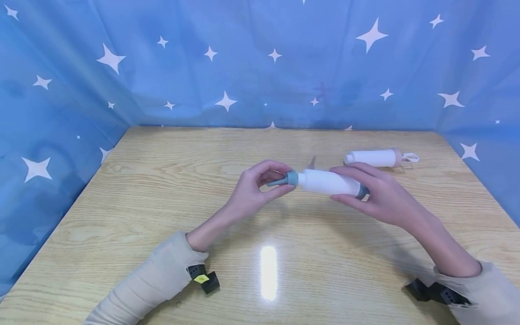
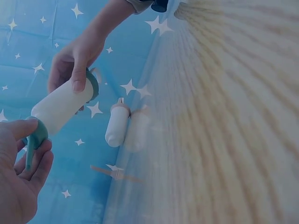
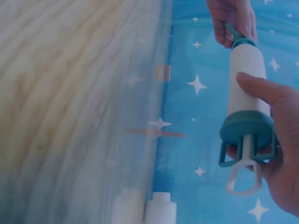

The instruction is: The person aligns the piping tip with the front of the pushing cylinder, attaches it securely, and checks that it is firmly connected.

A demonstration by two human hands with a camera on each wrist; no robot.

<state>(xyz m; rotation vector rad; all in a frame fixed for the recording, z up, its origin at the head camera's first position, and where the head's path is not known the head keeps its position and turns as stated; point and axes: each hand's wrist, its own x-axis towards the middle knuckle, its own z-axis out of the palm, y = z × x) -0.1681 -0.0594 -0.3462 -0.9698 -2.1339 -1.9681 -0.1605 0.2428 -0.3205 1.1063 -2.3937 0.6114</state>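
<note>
A white-barrelled plunger syringe [image 1: 327, 182] is held up level over the table between both hands. My left hand [image 1: 253, 187] pinches its teal nozzle cap [image 1: 291, 178] at the neck between thumb and fingers, the thin spout pointing back toward the palm. Round the other end of the barrel, my right hand [image 1: 375, 194] has its thumb on one side and its fingers on the other. In the right wrist view the teal collar [image 3: 247, 128] with side loops and a white pull ring [image 3: 244, 184] show beside the right palm.
Behind the right hand, a second white syringe [image 1: 371, 158] with a pale pink collar and a white loop lies on the table [image 1: 183, 153]. A small brownish-pink spout [image 1: 313, 161] shows just behind the held barrel. A blue star-patterned curtain [image 1: 243, 58] hangs around the table's back and sides.
</note>
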